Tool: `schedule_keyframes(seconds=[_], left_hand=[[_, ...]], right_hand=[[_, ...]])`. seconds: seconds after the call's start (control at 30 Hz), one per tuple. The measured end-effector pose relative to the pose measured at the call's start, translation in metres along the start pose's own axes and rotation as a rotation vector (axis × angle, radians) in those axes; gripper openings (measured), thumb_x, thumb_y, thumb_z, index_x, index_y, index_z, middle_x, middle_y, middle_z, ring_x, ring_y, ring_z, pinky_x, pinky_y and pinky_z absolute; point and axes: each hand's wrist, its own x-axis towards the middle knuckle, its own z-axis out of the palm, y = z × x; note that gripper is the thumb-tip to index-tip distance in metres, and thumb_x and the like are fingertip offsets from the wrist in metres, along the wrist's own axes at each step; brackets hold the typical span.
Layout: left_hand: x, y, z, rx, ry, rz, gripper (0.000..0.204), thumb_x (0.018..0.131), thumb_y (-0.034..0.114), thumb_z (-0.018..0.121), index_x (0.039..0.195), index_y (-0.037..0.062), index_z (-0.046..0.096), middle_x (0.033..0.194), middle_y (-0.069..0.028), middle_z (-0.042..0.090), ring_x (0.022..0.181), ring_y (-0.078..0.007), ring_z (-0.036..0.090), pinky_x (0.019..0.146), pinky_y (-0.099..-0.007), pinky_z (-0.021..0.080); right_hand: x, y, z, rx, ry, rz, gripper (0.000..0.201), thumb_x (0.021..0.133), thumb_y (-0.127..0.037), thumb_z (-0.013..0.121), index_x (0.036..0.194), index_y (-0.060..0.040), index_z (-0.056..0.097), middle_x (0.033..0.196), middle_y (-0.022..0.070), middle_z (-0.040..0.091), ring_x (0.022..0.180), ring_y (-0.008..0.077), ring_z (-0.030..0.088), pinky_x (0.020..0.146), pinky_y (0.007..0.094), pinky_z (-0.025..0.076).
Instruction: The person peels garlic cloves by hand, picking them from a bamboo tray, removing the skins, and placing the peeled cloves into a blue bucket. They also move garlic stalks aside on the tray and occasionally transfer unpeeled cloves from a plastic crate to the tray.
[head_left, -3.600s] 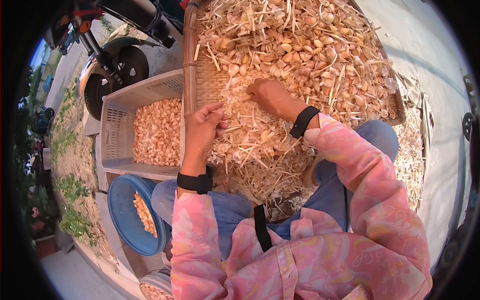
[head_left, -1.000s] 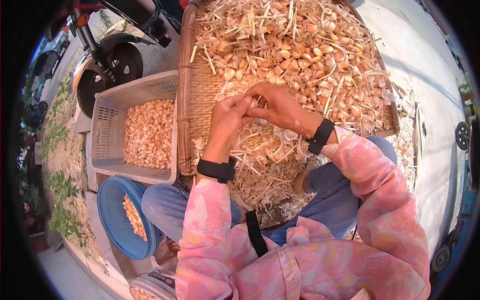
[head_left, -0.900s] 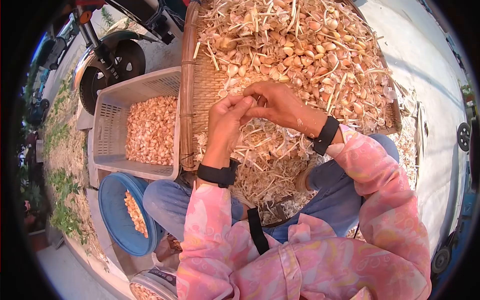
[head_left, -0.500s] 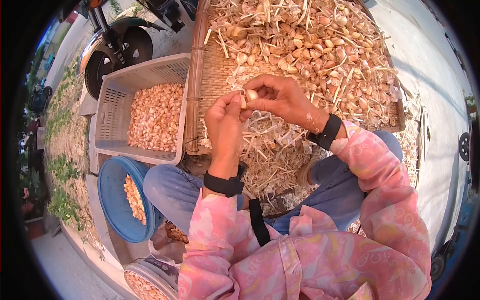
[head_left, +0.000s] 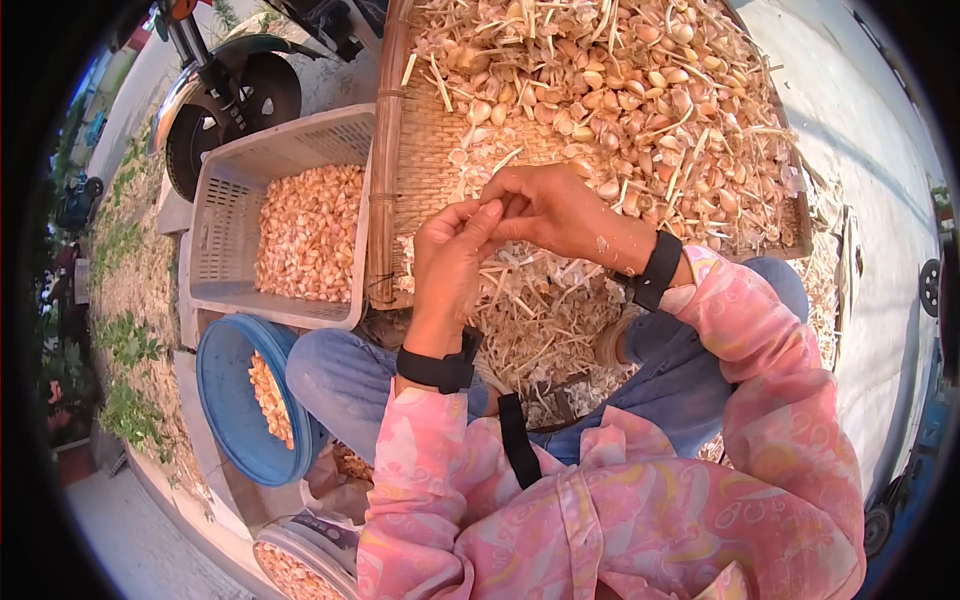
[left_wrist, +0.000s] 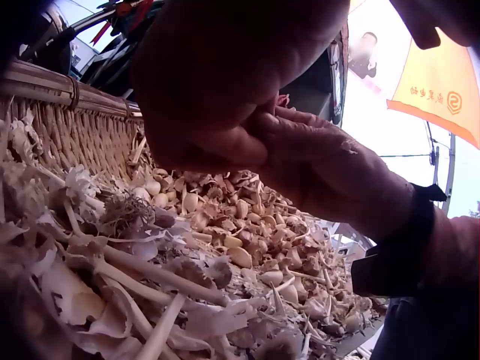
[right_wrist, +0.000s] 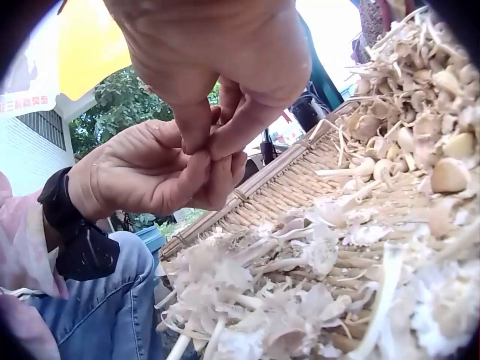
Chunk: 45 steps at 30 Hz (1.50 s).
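Observation:
Both hands meet over the near left part of a woven tray (head_left: 424, 150). The left hand (head_left: 446, 262) pinches with thumb and forefinger, its fingertips against those of the right hand (head_left: 575, 215), whose fingers are curled with the thumb pressed in. The garlic between them is almost wholly hidden by the fingers. In the right wrist view the left hand (right_wrist: 139, 171) is palm up beneath the right hand (right_wrist: 225, 49), fingertips touching. The left wrist view shows the right hand (left_wrist: 330, 161) against the darkened left hand (left_wrist: 202, 90). Loose cloves (head_left: 600, 100) and dry stalks lie beyond.
Left of the tray stands a grey crate (head_left: 225, 225) of cloves, with a blue bucket (head_left: 225, 400) nearer and a white bucket (head_left: 300, 560) below it. Husks (head_left: 540, 330) lie between the knees. A wheel (head_left: 235, 110) stands behind the crate.
Half a second ago a pale clove showed between the hands; now the fingers have closed over it. Earlier the hands were apart, and they have since come together.

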Motion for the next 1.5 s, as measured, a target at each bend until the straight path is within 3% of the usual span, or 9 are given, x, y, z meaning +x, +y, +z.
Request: schedule_keyframes(seconds=[0.4,0.6,0.73,0.87,0.93,0.97,1.03,1.13,1.5], left_hand=[[-0.009,0.003,0.001,-0.295,0.182,-0.106,0.020,0.090,0.009,0.052,0.104,-0.0061,0.054,0.097,-0.0121,0.059,0.082,-0.0152,0.059,0.074,-0.0250,0.054],[-0.019,0.011,-0.013,-0.535,0.009,-0.213,0.028,0.091,0.004,0.048,0.115,-0.0112,0.045,0.108,-0.0175,0.054,0.103,-0.0287,0.057,0.082,-0.0282,0.055],[-0.049,0.028,-0.017,-0.670,-0.109,-0.208,0.032,0.092,0.002,0.044,0.121,-0.0101,0.040,0.109,-0.0200,0.053,0.109,-0.0329,0.054,0.086,-0.0297,0.054],[-0.116,0.088,0.043,-0.809,-0.509,-0.250,0.033,0.094,0.006,0.039,0.122,-0.0093,0.035,0.104,-0.0218,0.051,0.108,-0.0388,0.053,0.086,-0.0346,0.053],[-0.154,0.127,0.061,-0.719,-0.688,-0.341,0.030,0.093,0.008,0.045,0.120,-0.0048,0.041,0.107,-0.0140,0.054,0.098,-0.0268,0.060,0.091,-0.0342,0.044],[-0.153,0.113,0.090,-0.927,-0.815,0.063,0.025,0.091,0.007,0.048,0.109,-0.0112,0.046,0.094,-0.0162,0.056,0.082,-0.0230,0.059,0.076,-0.0311,0.046],[-0.159,0.109,0.116,-1.089,-0.778,0.446,0.024,0.090,0.005,0.052,0.098,-0.0177,0.050,0.083,-0.0191,0.058,0.067,-0.0196,0.058,0.061,-0.0279,0.048],[-0.183,0.121,0.114,-1.087,-0.557,0.332,0.024,0.090,0.003,0.051,0.100,-0.0179,0.048,0.087,-0.0212,0.058,0.070,-0.0207,0.060,0.064,-0.0275,0.050],[-0.182,0.098,0.118,-1.160,-0.587,0.270,0.021,0.087,0.003,0.056,0.097,-0.0138,0.050,0.087,-0.0192,0.060,0.073,-0.0193,0.061,0.063,-0.0267,0.050]], right_hand=[[0.001,0.017,-0.011,0.704,-0.057,0.259,0.019,0.084,-0.009,0.063,0.101,-0.0019,0.056,0.086,0.0027,0.062,0.075,0.0080,0.060,0.068,0.0200,0.050],[-0.002,0.022,-0.014,0.888,-0.026,0.372,0.018,0.086,-0.009,0.060,0.102,-0.0036,0.056,0.087,0.0029,0.062,0.076,0.0103,0.062,0.069,0.0208,0.052],[0.015,0.029,-0.015,0.660,0.204,0.457,0.017,0.087,-0.010,0.058,0.103,-0.0031,0.056,0.089,0.0042,0.063,0.080,0.0121,0.063,0.070,0.0219,0.052],[0.069,-0.031,0.025,0.686,0.029,0.081,0.027,0.088,-0.012,0.056,0.113,-0.0027,0.053,0.101,0.0094,0.060,0.087,0.0163,0.063,0.075,0.0261,0.051],[0.086,-0.043,0.028,0.389,-0.070,-0.051,0.035,0.086,-0.016,0.058,0.119,-0.0036,0.051,0.112,0.0139,0.056,0.096,0.0220,0.060,0.080,0.0312,0.050],[0.093,-0.035,0.021,0.099,-0.017,-0.049,0.039,0.085,-0.017,0.059,0.121,-0.0041,0.050,0.116,0.0156,0.053,0.100,0.0249,0.058,0.082,0.0336,0.048],[0.107,-0.001,-0.006,-0.408,0.128,-0.085,0.044,0.082,-0.018,0.061,0.123,-0.0047,0.049,0.122,0.0187,0.049,0.109,0.0311,0.051,0.088,0.0385,0.045],[0.100,0.062,-0.058,-0.809,0.226,0.013,0.046,0.079,-0.014,0.060,0.122,-0.0047,0.049,0.125,0.0197,0.046,0.113,0.0361,0.046,0.094,0.0404,0.040],[0.056,0.052,-0.015,-0.694,-0.021,-0.093,0.020,0.078,-0.012,0.057,0.096,-0.0061,0.060,0.094,0.0140,0.059,0.089,0.0347,0.056,0.077,0.0417,0.046]])
